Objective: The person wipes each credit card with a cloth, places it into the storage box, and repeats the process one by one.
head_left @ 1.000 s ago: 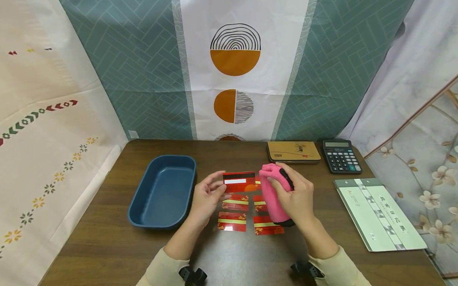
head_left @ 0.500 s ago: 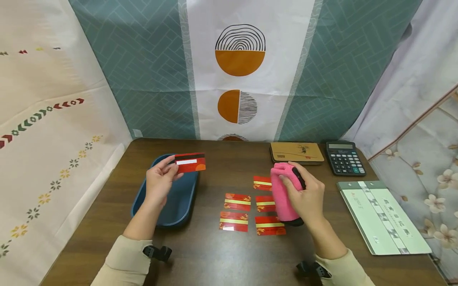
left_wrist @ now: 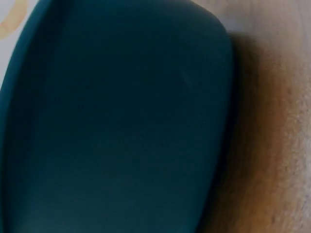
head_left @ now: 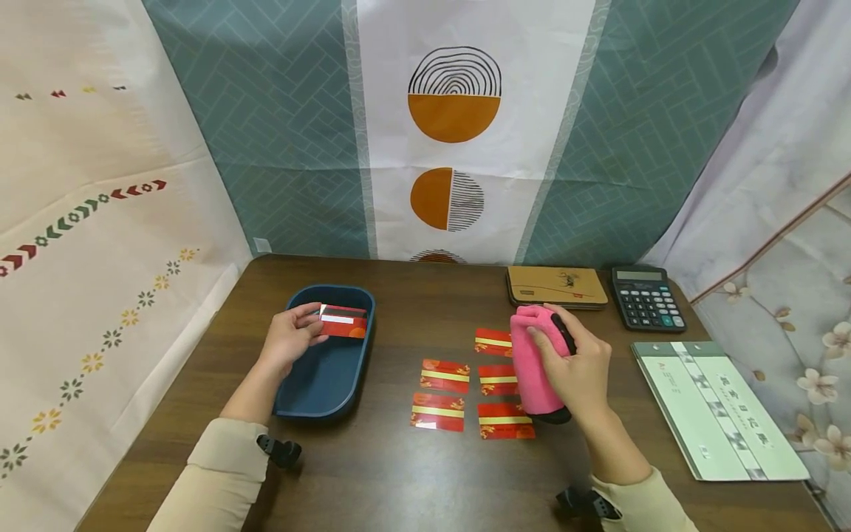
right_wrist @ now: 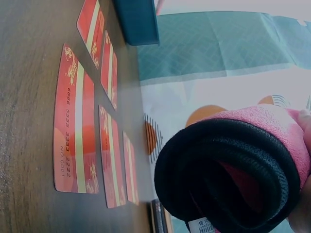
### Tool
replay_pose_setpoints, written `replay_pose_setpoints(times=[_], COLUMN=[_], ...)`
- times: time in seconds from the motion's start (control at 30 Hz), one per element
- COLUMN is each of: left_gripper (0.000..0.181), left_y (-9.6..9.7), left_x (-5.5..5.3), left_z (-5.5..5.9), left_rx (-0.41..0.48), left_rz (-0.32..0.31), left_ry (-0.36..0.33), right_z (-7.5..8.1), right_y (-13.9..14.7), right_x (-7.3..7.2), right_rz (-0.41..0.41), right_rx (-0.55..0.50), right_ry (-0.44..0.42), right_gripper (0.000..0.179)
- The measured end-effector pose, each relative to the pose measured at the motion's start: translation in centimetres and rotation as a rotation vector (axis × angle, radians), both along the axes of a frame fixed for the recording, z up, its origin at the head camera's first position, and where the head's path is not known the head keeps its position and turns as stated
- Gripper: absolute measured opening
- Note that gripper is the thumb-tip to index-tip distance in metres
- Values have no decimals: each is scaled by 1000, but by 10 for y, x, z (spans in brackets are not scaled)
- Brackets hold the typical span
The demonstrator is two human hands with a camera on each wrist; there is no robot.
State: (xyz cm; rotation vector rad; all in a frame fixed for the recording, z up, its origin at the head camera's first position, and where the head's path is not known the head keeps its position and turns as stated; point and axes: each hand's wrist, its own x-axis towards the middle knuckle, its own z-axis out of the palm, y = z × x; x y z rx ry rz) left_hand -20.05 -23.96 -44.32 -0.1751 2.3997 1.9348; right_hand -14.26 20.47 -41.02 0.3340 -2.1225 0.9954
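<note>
My left hand (head_left: 287, 338) pinches a red bank card (head_left: 343, 322) by its left end, over the far part of the blue tray (head_left: 318, 405). The card's dark stripe and white strip face up. In the left wrist view only the tray's dark inside (left_wrist: 121, 121) shows; hand and card are out of it. My right hand (head_left: 577, 362) grips a rolled pink cloth (head_left: 535, 362) with black edging, held above the right column of cards. The right wrist view looks into the cloth's rolled black-edged end (right_wrist: 228, 170), where a small white label sticks out.
Several red cards with yellow stripes lie in two columns mid-table, among them a front left card (head_left: 437, 411) and a front right card (head_left: 505, 421). A tan notebook (head_left: 557, 287), a black calculator (head_left: 648, 298) and a pale green notepad (head_left: 721, 410) lie along the right.
My left hand has carried the card leftward from above the other cards to over the tray, then lowered it. My right hand keeps its grip on the cloth in much the same place.
</note>
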Motion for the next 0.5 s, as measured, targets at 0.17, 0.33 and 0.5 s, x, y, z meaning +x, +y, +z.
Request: replay_pose_setpoints(times=[0.17,0.33,0.5], left_gripper=[47,50,58], left_y=[0,-2,-3], left_x=[-4,-8,-8], left_z=[-9,-9,-1], left_rx=[-68,-241,-465], left_rz=[-56,-58,-83], left_ry=[-48,-83,-104], right_z=[2,1,2], right_y=[0,2,5], right_x=[1,1,-1], right_rz=[-4,-10,-19], right_rx=[-10,-19,-28], right_ry=[-14,17,45], right_gripper=[45,44,45])
